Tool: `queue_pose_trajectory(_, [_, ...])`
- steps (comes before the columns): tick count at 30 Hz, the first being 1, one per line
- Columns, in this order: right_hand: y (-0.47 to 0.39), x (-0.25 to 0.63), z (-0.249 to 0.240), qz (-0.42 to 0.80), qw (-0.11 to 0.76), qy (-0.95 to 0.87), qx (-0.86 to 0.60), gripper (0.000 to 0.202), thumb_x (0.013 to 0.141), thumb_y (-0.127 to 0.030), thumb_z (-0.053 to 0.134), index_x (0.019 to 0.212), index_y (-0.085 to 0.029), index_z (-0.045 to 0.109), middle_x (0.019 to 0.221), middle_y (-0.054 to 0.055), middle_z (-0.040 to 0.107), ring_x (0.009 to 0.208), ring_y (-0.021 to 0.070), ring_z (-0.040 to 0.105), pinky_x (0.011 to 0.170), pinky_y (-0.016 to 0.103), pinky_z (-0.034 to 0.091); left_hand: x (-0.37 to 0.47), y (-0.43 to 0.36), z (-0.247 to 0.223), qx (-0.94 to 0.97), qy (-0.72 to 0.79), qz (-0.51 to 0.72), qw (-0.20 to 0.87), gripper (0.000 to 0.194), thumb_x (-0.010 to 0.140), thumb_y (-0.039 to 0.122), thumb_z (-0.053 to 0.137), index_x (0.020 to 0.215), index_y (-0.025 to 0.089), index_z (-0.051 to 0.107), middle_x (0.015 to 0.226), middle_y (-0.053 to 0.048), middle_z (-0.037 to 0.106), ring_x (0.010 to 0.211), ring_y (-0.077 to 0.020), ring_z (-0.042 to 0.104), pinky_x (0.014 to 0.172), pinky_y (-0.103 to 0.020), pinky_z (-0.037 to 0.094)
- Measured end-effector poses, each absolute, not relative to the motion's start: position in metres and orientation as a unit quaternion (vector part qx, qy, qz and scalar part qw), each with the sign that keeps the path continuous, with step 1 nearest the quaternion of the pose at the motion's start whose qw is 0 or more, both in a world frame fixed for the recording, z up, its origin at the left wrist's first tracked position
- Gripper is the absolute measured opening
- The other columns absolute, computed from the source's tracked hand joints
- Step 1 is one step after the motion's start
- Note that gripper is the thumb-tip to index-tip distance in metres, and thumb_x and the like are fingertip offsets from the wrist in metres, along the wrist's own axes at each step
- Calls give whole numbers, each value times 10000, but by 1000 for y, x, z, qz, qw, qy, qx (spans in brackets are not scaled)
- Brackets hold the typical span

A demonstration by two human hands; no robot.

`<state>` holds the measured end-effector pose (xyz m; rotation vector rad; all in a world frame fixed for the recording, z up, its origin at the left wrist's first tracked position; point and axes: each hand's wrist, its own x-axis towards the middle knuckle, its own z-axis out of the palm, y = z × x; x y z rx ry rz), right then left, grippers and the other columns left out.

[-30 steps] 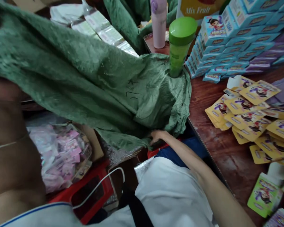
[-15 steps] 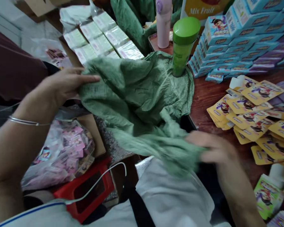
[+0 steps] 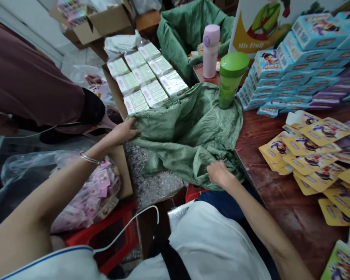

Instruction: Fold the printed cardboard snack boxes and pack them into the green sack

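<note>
A crumpled green woven sack [image 3: 177, 149] spreads from the table's edge across the gap in front of me, its mouth partly gaping. My left hand [image 3: 127, 131], a silver bangle on the wrist, pinches the sack's left edge. My right hand [image 3: 220, 174] is closed in a fist on the bunched near side. A green lidded cup [image 3: 231, 85] stands upright on the sack's far right corner. Nothing can be seen inside the sack from here.
Yellow cards [image 3: 306, 151] lie piled on the wooden table [image 3: 288, 208], with stacked blue boxes [image 3: 306, 74] behind. A pink bottle [image 3: 210, 54] stands farther back. On the left are wrapped pale-green packs [image 3: 147, 76], a bag of pink packets [image 3: 87, 194] and a red stool [image 3: 105, 237]. Another person's leg [image 3: 41, 89] is nearby.
My right hand has moved left and away from my body, drawing the sack's near side with it. My left hand has shifted right, still gripping its edge. The view has tilted up slightly.
</note>
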<state>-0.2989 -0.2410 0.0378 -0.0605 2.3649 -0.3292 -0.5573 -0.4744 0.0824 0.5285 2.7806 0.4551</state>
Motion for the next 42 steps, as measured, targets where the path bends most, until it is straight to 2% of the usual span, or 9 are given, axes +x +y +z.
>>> queue_pose_trajectory(4, [-247, -347, 67, -173, 203, 960, -91, 352, 949, -273, 426, 1215, -122, 599, 1224, 183, 626, 1123, 285, 606, 954, 390, 463, -538, -484, 107, 222, 962, -15, 159, 713, 786, 86, 525, 1470, 64, 325, 1415, -235, 482, 1240, -427, 514, 972, -619, 410])
queue_pose_trajectory(9, [-277, -448, 73, -205, -55, 969, -123, 539, 948, -195, 386, 1482, -164, 322, 1530, 130, 360, 1378, 294, 361, 1087, 441, 357, -472, -463, 110, 269, 923, -190, 202, 720, 845, 110, 394, 1532, 224, 214, 1575, -86, 281, 1016, -353, 672, 775, -486, 564])
queue_pose_trajectory(12, [-282, -487, 51, -163, 30, 977, -136, 663, 868, -127, 494, 1499, -178, 297, 1548, 121, 345, 1470, 305, 194, 1180, 516, 147, -443, -459, 100, 339, 880, -216, 252, 765, 821, 60, 356, 1543, 239, 179, 1604, -78, 166, 875, -276, 708, 679, -409, 574])
queue_pose_trajectory(14, [-274, -497, 35, -130, 184, 969, -103, 561, 831, -165, 569, 1386, -137, 492, 1381, 172, 551, 1390, 342, 366, 1166, 561, 120, -441, -466, 97, 346, 881, -216, 240, 770, 806, 48, 335, 1541, 232, 194, 1602, -80, 161, 835, -262, 707, 642, -397, 565])
queue_pose_trajectory(17, [-252, -493, 17, -114, 331, 935, -61, 374, 803, -318, 647, 1098, -95, 707, 1095, 213, 706, 1115, 361, 615, 1065, 539, 328, -461, -489, 94, 333, 907, -188, 177, 749, 801, 79, 350, 1529, 226, 248, 1585, -65, 235, 868, -274, 695, 659, -396, 554])
queue_pose_trajectory(21, [-214, -483, 14, -197, 362, 910, -44, 547, 835, -625, 512, 900, -132, 739, 950, 140, 731, 849, 257, 672, 742, 326, 491, -503, -522, 80, 367, 925, -55, 87, 619, 821, 108, 382, 1398, 310, 482, 1496, 4, 444, 967, -218, 661, 788, -340, 533])
queue_pose_trajectory(27, [-161, -507, 17, -510, 125, 850, 49, 329, 738, -481, 655, 767, -154, 677, 606, -27, 546, 564, 111, 469, 588, 252, 384, -561, -550, 59, 294, 922, 251, 9, 301, 905, 351, 462, 922, 145, 680, 1119, -88, 633, 999, -152, 595, 900, -306, 492])
queue_pose_trajectory(34, [-153, -563, -19, -512, -106, 826, 210, 192, 732, -220, 553, 851, -139, 681, 800, 6, 666, 794, 157, 577, 820, 313, 457, -577, -554, 43, 270, 961, -29, -50, 366, 917, 215, 347, 1109, 156, 653, 1149, -98, 655, 995, -227, 531, 917, -396, 426])
queue_pose_trajectory(42, [-160, -593, -38, -552, -143, 770, 286, 337, 781, -259, 454, 996, -128, 678, 920, 17, 688, 890, 155, 609, 852, 293, 460, -567, -530, 21, 198, 979, -34, -14, 381, 941, 214, 313, 1237, 137, 541, 1118, -99, 641, 1107, -241, 494, 961, -373, 398])
